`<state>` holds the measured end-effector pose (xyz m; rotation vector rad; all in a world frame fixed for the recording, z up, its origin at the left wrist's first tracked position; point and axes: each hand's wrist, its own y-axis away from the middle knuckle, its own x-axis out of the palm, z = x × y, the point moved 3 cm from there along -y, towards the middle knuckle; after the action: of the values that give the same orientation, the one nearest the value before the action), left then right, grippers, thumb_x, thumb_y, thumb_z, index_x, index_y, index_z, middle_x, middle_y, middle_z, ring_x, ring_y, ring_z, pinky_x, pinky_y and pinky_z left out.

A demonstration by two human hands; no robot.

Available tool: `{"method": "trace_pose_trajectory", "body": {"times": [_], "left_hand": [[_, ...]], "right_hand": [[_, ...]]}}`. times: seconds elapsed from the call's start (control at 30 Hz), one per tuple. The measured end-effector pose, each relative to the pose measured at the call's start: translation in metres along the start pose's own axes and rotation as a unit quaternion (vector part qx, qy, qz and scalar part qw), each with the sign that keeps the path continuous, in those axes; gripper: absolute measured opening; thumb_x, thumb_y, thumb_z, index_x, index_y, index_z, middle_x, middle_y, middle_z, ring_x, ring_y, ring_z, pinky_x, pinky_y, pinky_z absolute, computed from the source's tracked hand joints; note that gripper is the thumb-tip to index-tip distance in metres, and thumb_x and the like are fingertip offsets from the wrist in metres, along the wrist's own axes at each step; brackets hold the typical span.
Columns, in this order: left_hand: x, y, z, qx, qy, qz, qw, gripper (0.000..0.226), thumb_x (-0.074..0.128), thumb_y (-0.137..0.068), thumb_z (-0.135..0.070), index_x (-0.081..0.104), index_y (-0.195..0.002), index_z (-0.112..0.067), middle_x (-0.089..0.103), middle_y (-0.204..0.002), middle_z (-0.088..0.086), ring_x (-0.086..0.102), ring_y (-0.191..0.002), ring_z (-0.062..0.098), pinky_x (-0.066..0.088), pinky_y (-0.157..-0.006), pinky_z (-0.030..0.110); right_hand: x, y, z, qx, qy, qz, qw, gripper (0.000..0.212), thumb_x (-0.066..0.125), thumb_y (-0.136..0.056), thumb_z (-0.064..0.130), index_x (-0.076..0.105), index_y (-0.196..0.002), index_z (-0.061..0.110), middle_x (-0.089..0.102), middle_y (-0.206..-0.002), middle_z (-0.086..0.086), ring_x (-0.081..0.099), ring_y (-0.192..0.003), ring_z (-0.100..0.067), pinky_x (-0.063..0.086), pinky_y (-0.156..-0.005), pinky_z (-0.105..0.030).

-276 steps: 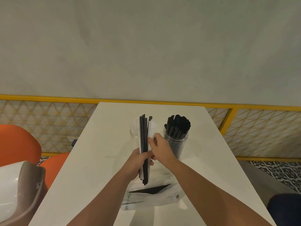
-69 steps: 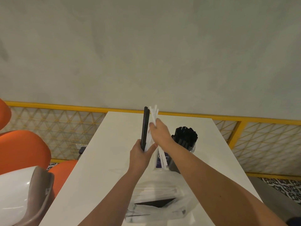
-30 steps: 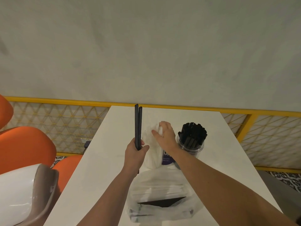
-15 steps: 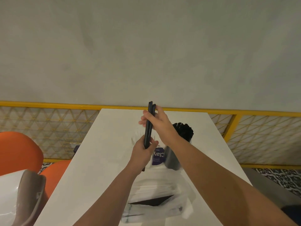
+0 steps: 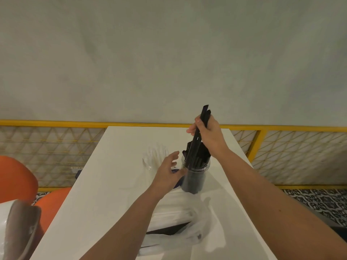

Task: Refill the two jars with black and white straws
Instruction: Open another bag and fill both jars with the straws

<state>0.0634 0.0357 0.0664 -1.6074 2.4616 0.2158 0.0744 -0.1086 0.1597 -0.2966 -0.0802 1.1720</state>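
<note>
person | 2 bare forearms | left hand [image 5: 167,172] bare | right hand [image 5: 210,135] bare | short nails | no sleeves seen

Black straws [image 5: 199,132] passed to right hand [image 5: 210,136], entering black jar [image 5: 195,175].

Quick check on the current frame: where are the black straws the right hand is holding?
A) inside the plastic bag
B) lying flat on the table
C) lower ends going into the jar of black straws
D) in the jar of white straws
C: the right hand grips the black straws near their top, tilted, with their lower ends inside the mouth of the black-straw jar; the left hand is open beside that jar.
</note>
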Motion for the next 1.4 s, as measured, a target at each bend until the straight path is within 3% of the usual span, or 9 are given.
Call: {"method": "trace_pose_trajectory", "body": {"times": [0.23,0.47,0.63,0.9,1.07,1.13,1.23,1.33,1.4], "left_hand": [[0.003,0.003,0.003,-0.008,0.003,0.014,1.000,0.060,0.061,-0.089,-0.016,0.033,-0.142,-0.024,0.040,-0.143,-0.005,0.043,-0.121,0.011,0.044,-0.082,0.017],[0.004,0.004,0.006,-0.012,-0.035,0.013,0.999,0.057,0.060,-0.090,-0.015,0.035,-0.141,-0.025,0.037,-0.146,-0.004,0.044,-0.125,0.016,0.044,-0.101,0.033],[0.004,0.004,0.011,-0.012,-0.026,0.010,1.000,0.054,0.060,-0.089,-0.011,0.040,-0.137,-0.021,0.042,-0.140,-0.004,0.046,-0.114,0.011,0.046,-0.085,0.022],[0.005,0.009,0.020,-0.003,-0.042,0.031,0.999,0.034,0.060,-0.088,-0.008,0.055,-0.120,-0.015,0.056,-0.107,-0.004,0.056,-0.089,0.005,0.046,-0.078,0.014],[0.003,0.014,0.045,-0.019,-0.123,0.063,0.990,0.016,0.059,-0.087,-0.006,0.065,-0.098,-0.015,0.062,-0.088,-0.002,0.056,-0.072,0.003,0.044,-0.066,0.006],[0.003,0.017,0.061,-0.033,-0.192,0.095,0.976,0.013,0.058,-0.087,-0.008,0.067,-0.096,-0.014,0.062,-0.086,-0.003,0.055,-0.071,0.005,0.042,-0.066,0.007],[0.003,0.026,0.089,-0.056,-0.286,0.142,0.946,0.016,0.062,-0.086,-0.012,0.065,-0.102,-0.012,0.057,-0.095,-0.002,0.053,-0.080,0.008,0.038,-0.068,0.006],[0.003,0.036,0.116,-0.072,-0.394,0.194,0.896,0.050,0.068,-0.081,-0.027,0.051,-0.127,-0.017,0.041,-0.133,0.004,0.042,-0.120,0.020,0.036,-0.100,0.023],[0.001,0.045,0.129,-0.089,-0.452,0.217,0.861,0.078,0.070,-0.076,-0.043,0.033,-0.142,-0.024,0.026,-0.147,0.003,0.029,-0.134,0.025,0.032,-0.109,0.037]], "right_hand": [[-0.015,-0.011,-0.004,-0.072,-0.016,-0.024,0.997,0.012,0.038,-0.099,0.009,0.045,-0.096,0.017,0.054,-0.087,-0.015,0.063,-0.079,-0.025,0.055,-0.076,-0.021],[-0.013,0.007,-0.048,-0.001,0.129,-0.013,0.992,0.005,0.050,-0.095,0.014,0.052,-0.099,0.014,0.059,-0.089,0.000,0.056,-0.083,-0.013,0.044,-0.079,-0.026],[-0.021,0.008,-0.047,-0.042,0.140,-0.097,0.985,0.054,0.057,-0.088,0.001,0.035,-0.130,0.025,0.052,-0.097,0.000,0.055,-0.082,-0.009,0.047,-0.074,-0.013],[-0.009,0.017,-0.083,-0.073,0.449,0.025,0.890,0.029,0.044,-0.097,0.017,0.060,-0.118,0.006,0.043,-0.138,-0.012,0.032,-0.134,-0.027,0.019,-0.112,-0.033],[0.000,0.032,-0.061,-0.227,0.377,-0.059,0.896,0.022,0.049,-0.091,0.014,0.064,-0.104,0.006,0.056,-0.114,-0.013,0.045,-0.111,-0.019,0.034,-0.094,-0.028],[0.012,0.041,-0.058,-0.244,0.311,0.002,0.919,0.019,0.049,-0.089,0.010,0.065,-0.097,0.003,0.057,-0.100,-0.011,0.050,-0.092,-0.015,0.039,-0.084,-0.021],[0.032,0.064,-0.076,-0.158,0.253,0.169,0.940,0.012,0.053,-0.089,0.001,0.065,-0.090,-0.001,0.062,-0.086,-0.011,0.055,-0.072,-0.016,0.045,-0.069,-0.021],[0.042,0.091,-0.115,-0.026,0.299,0.302,0.905,0.011,0.060,-0.087,0.003,0.067,-0.095,0.002,0.061,-0.086,-0.004,0.053,-0.069,-0.007,0.044,-0.069,-0.015],[0.039,0.111,-0.146,0.045,0.367,0.377,0.849,0.028,0.068,-0.081,0.010,0.064,-0.109,0.011,0.057,-0.104,-0.005,0.053,-0.089,-0.014,0.046,-0.083,-0.025]]}}
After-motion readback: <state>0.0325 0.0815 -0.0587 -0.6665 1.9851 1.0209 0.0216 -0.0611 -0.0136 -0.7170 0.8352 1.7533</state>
